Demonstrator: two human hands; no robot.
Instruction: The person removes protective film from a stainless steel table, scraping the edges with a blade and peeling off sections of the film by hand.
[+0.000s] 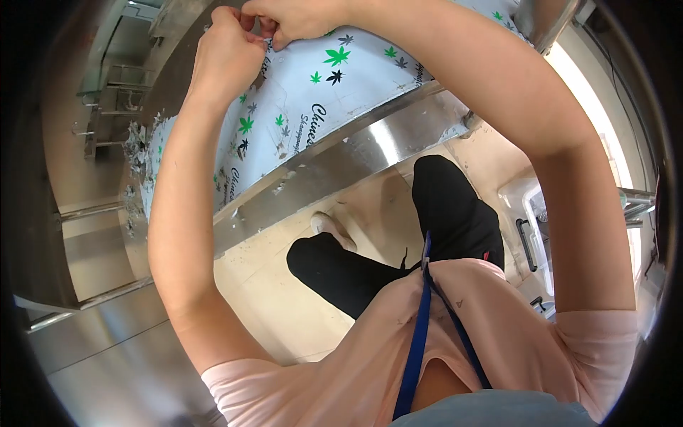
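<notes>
The left hand [231, 57] and the right hand [306, 18] meet above the printed film [334, 57], their fingers bent and fingertips close together; I cannot tell whether something is gripped between them; the film lies over the metal surface [334, 171], in front of the person; torn scraps [135, 153] hang near its left end.

Your flat white printed sheet [299, 92] bears green, grey and black leaves [337, 56] and black lettering [317, 123]; your short-sleeved fabric shirt [341, 370] is pale pink, long trousers [455, 206] black, flat strap [414, 349] blue.
</notes>
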